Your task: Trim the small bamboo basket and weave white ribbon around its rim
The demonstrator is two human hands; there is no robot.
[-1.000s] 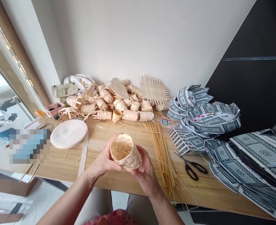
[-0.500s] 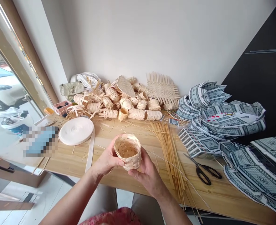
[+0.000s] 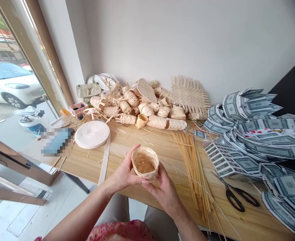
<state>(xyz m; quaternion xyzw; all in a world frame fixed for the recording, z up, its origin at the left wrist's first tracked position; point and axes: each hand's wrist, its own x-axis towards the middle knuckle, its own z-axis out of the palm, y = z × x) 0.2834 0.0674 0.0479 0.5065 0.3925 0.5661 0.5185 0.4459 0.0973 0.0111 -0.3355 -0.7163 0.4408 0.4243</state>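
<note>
At the far left a white car (image 3: pixel 12 82) stands outside the window, and inside, a bucket (image 3: pixel 34 126) sits beyond the table's end. On the table (image 3: pixel 167 147), a blurred-out blue thing (image 3: pixel 57 140) lies near the left edge, with a pink box (image 3: pixel 78 109) behind it and a cloth pouch (image 3: pixel 88 89) further back. A flat roll of white tape (image 3: pixel 92 134) comes next, its loose end running toward the person. Then a heap of woven tubes (image 3: pixel 131 100) spreads along the wall.

In front of the heap, the left hand (image 3: pixel 121 175) is clamped on the left side of a small woven cup (image 3: pixel 145 164), thumb along the near side, fingers behind. The cup is held over the near part of the table, its round mouth facing up and tipped toward the person — the inside shows plainly. Its long axis runs from the mouth down and away; the base is hidden. The right hand (image 3: pixel 166 189) is clamped on the right side, its thumb close to the other.

Further right, a woven mat (image 3: pixel 190 95) leans against the wall, thin strips (image 3: pixel 195 170) lie in a bundle, then black-handled scissors (image 3: pixel 237 195) — and folded playing cards (image 3: pixel 248 105) fill the right end.
</note>
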